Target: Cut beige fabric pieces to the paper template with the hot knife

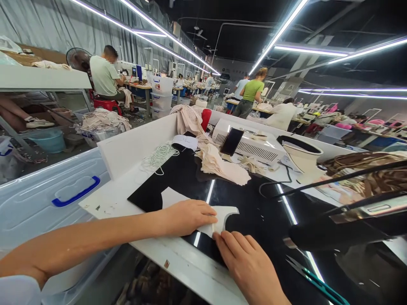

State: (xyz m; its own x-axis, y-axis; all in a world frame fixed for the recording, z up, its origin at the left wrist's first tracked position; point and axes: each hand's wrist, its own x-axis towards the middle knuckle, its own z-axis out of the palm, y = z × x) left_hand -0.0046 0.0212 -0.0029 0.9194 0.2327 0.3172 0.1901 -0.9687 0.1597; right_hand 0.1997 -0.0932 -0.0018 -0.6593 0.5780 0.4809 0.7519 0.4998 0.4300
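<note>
Head view, watched from my remote post: a glossy black work surface (pixel 254 199) carries a stack of cream fabric (pixel 222 165) beyond a flat white piece (pixel 221 215), which lies near the front edge under a worker's hands. The left hand (pixel 187 217) rests on it, fingers together; the right hand (pixel 251 262), fingers slightly fanned, touches its near edge, though I cannot tell whether either pinches. Teal-handled snips (pixel 321 284) lie at right.

White piece (pixel 222 216) partly hidden under your left hand (pixel 186 217), your right forearm (pixel 271 294) cut off at the bottom edge (teal-handled snips (pixel 318 281) too), distant workers (pixel 210 80) too small to make out
</note>
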